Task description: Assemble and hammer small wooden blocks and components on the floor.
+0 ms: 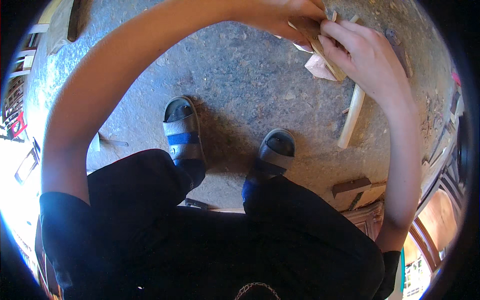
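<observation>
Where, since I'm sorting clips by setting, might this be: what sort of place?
Perhaps a woodworking workshop: a flat wooden piece is in the left hand, with a pale wooden stick and a brown wood block nearby.

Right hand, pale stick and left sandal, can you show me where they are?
Right hand [369, 56], head view: on the hand's back.
Pale stick [352, 119], head view: on its length below the hand.
Left sandal [183, 138], head view: on its blue band.

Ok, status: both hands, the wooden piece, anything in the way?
Left hand gripping brown wooden piece; right hand touching it. Pinkish block close by. Wooden stick on floor, partly hidden behind right hand; possible obstacle.
</observation>
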A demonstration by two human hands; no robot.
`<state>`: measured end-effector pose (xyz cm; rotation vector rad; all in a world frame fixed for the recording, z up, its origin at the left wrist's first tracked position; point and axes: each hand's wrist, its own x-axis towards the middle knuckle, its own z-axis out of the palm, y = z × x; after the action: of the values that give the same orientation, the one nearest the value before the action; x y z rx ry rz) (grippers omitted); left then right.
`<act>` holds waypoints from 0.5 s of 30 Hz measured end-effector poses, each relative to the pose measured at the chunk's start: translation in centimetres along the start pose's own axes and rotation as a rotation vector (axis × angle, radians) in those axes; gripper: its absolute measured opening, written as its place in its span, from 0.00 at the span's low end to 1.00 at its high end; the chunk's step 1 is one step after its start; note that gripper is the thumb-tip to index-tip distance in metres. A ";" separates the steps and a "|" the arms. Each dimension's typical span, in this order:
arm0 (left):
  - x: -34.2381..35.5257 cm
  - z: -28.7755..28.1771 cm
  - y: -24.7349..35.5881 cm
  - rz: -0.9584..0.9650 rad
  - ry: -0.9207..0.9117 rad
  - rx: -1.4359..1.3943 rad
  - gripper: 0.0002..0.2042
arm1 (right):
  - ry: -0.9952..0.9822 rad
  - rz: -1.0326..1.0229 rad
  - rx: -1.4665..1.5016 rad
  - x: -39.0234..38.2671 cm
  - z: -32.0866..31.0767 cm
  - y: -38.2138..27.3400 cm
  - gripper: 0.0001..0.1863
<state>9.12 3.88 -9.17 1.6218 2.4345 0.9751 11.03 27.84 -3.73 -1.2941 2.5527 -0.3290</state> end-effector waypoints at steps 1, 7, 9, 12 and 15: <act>0.0 0.0 0.1 -0.041 -0.015 -0.020 0.16 | 0.000 -0.002 0.001 0.0 0.1 0.0 0.10; -0.3 0.3 -0.1 -0.037 0.029 -0.071 0.16 | -0.044 0.037 0.052 0.4 -0.1 0.1 0.11; -0.3 0.6 -0.4 -0.024 0.040 -0.092 0.15 | 0.109 0.063 0.151 0.7 0.3 -0.4 0.10; -0.2 0.8 -0.3 -0.096 0.018 -0.112 0.15 | 0.148 0.272 0.252 0.8 0.6 -1.6 0.10; -0.2 0.6 -0.2 -0.126 0.011 -0.123 0.15 | 0.239 0.321 0.280 1.0 2.0 -1.9 0.11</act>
<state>9.30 3.94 -9.84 1.4101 2.3970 1.0926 12.58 25.74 -5.11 -0.7703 2.7254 -0.7788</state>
